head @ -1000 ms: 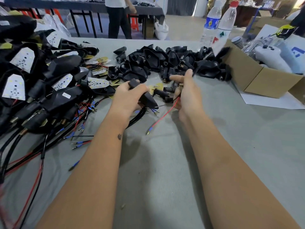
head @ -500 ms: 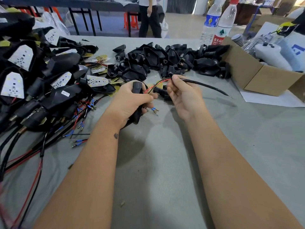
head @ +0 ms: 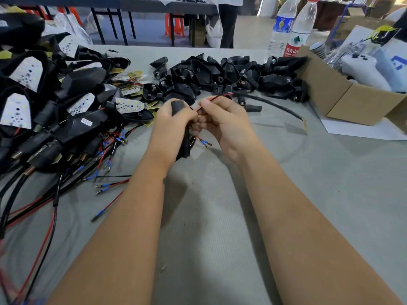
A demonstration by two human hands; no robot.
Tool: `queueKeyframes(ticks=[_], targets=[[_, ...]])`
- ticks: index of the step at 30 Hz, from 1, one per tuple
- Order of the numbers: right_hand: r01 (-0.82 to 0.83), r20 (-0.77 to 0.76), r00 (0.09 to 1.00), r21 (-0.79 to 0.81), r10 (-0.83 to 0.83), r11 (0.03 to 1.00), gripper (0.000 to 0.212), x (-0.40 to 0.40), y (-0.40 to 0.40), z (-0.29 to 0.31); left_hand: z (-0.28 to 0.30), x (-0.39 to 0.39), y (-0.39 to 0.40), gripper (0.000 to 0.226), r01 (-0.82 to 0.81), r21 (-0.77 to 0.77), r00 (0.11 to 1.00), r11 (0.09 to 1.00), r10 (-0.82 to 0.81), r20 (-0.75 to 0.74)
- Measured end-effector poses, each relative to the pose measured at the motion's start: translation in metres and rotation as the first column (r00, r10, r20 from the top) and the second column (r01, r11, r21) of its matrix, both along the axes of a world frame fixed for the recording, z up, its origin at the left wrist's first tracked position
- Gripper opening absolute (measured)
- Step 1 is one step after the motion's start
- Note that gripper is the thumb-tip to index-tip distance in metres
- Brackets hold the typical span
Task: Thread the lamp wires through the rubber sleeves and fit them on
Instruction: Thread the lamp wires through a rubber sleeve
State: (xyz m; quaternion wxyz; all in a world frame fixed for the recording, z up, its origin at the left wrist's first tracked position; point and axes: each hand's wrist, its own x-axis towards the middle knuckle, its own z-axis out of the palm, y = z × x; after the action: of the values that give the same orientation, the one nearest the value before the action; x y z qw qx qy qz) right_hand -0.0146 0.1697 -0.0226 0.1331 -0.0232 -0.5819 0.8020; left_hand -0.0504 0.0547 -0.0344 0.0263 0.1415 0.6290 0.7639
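Note:
My left hand (head: pixel 170 126) grips a black lamp body (head: pixel 178 106) upright over the grey table; its lower end pokes out below my palm. My right hand (head: pixel 224 122) pinches the lamp's red and black wires (head: pixel 212 100) close to the lamp. The wires run right into a black sheathed cable (head: pixel 275 106) that arcs over the table to its tip. Short blue-tipped leads (head: pixel 203 142) hang between my hands. A loose black rubber sleeve (head: pixel 253 108) lies just right of my right hand.
A heap of wired lamps with white LED boards (head: pixel 55 106) fills the left. A pile of black housings and sleeves (head: pixel 231 73) lies at the back. A cardboard box (head: pixel 343 102) and two water bottles (head: pixel 293 29) stand at the right. A person stands beyond the table.
My hands have drawn closer together. The lamp now stands upright in my left hand, and my right hand has slid along the wires toward it. The person in the background walked right.

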Motion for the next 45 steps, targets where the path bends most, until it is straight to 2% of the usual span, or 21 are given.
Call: queueKeyframes(ticks=[2,6,12,17,20,23,28,33,36,39,42,43,45], targets=[[0.056,-0.034,0.998,-0.076,-0.059,0.995,0.014,-0.002,0.0,0.004,0.001,-0.003,-0.001,0.005,-0.071,0.103,0.997,0.992,0.067,0.042],[0.093,-0.071,0.992,-0.099,-0.1,0.991,0.012,-0.001,-0.005,0.007,-0.004,-0.008,-0.002,0.015,-0.08,-0.008,0.991,0.997,0.079,-0.105],[0.164,-0.045,0.984,-0.121,-0.17,0.979,0.01,-0.001,-0.003,0.008,-0.006,-0.009,-0.004,0.021,-0.052,0.029,0.969,0.998,0.057,-0.242],[0.086,-0.042,0.994,-0.244,-0.099,0.966,0.017,0.0,0.001,0.009,-0.005,-0.009,-0.005,0.038,-0.089,0.072,0.981,0.993,0.1,-0.163],[0.061,-0.003,0.998,-0.306,-0.064,0.95,0.016,0.0,0.002,0.008,-0.005,-0.01,-0.006,0.035,-0.073,0.113,0.991,0.991,0.085,-0.105],[0.089,0.029,0.996,-0.262,-0.084,0.961,0.014,0.0,0.001,0.006,-0.005,-0.01,-0.006,0.036,-0.045,0.149,0.997,0.988,0.054,-0.059],[0.164,0.052,0.986,-0.205,-0.157,0.965,0.013,-0.002,0.001,0.005,-0.004,-0.009,-0.005,0.042,-0.004,0.193,0.997,0.981,0.019,-0.077],[0.064,0.042,0.998,-0.378,-0.052,0.924,0.013,0.0,0.004,0.007,-0.008,-0.011,-0.003,0.044,0.018,0.18,0.999,0.984,-0.011,-0.04],[0.086,0.07,0.995,-0.279,-0.069,0.956,0.011,0.0,0.004,0.004,-0.009,-0.011,-0.002,0.047,0.041,0.184,0.999,0.982,-0.037,-0.03],[0.12,0.106,0.988,-0.097,-0.11,0.988,0.01,0.0,0.004,0.001,-0.01,-0.01,0.002,0.053,0.035,0.182,0.999,0.983,-0.03,-0.031],[0.101,0.095,0.99,0.002,-0.101,0.995,0.007,0.001,0.003,0.0,-0.007,-0.007,0.006,0.067,0.011,0.281,0.998,0.96,-0.029,0.06],[0.088,0.086,0.992,-0.002,-0.088,0.996,0.007,0.001,0.003,0.0,-0.006,-0.006,0.006,0.064,0.001,0.313,0.994,0.95,-0.035,0.101],[0.076,0.071,0.995,-0.034,-0.073,0.997,0.007,0.001,0.003,0.001,-0.004,-0.004,0.009,0.03,0.005,0.319,0.991,0.948,-0.048,0.128]])
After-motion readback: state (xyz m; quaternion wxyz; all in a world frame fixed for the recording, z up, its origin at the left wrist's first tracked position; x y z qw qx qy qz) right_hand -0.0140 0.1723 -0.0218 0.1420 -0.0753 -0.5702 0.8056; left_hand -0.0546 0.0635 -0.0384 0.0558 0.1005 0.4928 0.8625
